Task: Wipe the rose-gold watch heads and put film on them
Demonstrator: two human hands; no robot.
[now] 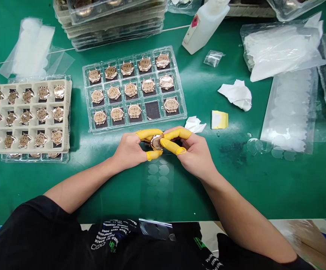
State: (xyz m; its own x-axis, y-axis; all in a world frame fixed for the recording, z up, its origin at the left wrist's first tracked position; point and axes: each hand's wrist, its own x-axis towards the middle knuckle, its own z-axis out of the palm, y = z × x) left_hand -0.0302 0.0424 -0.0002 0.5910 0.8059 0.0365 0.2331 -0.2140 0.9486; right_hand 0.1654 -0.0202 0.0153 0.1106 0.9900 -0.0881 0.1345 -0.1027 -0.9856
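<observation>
Between my two hands is a rose-gold watch case point(156, 143), its engraved back facing up. My left hand point(133, 148) grips it from the left, with yellow finger cots on the fingers. From the right, my right hand point(189, 148), also in yellow finger cots, presses finger and thumb on the case's edge. Just beyond them lies a clear plastic tray point(135, 125) of similar watch cases, with one compartment point(152, 110) in its front row bare. Below my hands, a transparent sheet of round films point(159, 174) lies on the green table.
At left, a beige tray point(25, 148) of watch cases rests on a clear one. Stacked trays point(115, 32) and a white bottle point(205, 28) stand at the back. To the right are crumpled tissue point(237, 93), a yellow-white pad point(219, 119), film sheets point(289, 108) and a bagged white stack point(281, 47).
</observation>
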